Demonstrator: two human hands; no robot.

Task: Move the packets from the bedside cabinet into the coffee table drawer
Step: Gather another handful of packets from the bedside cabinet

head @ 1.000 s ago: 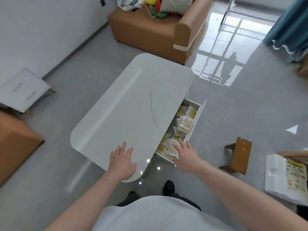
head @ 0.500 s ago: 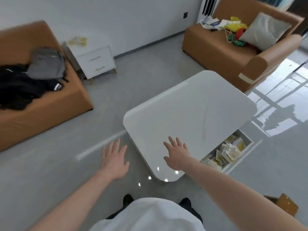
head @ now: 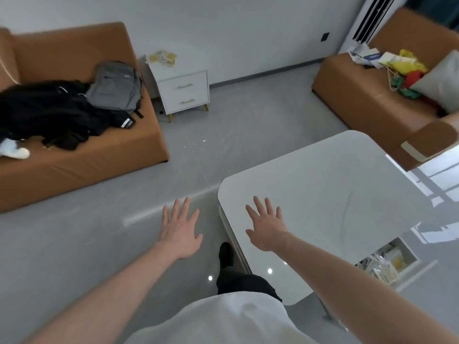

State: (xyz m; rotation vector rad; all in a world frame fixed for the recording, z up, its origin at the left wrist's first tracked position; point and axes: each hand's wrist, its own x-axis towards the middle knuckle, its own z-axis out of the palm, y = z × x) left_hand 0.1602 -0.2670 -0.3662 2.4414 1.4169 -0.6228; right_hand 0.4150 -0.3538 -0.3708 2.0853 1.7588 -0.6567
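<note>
Person is standing, white shirt at the bottom edge, one dark shoe showing on the grey floor. Both arms are reaching forward. Left hand is hanging over the floor just left of the table, fingers spread, grip released, holding nothing. Right hand is hovering over the table's near corner, fingers spread too, grip released, carrying nothing; contact with the top cannot be told. Coffee table drawer is standing open at lower right, with packets in the drawer piled inside, yellow and white. Farther off, a brown sofa is sitting at left with black clothing and a grey backpack on it. Beside it the white bedside cabinet is standing against the wall, both drawers closed, and remaining packets are lying on its top, well apart from both hands. A second sofa at far right is holding a cushion and mixed clutter.
</note>
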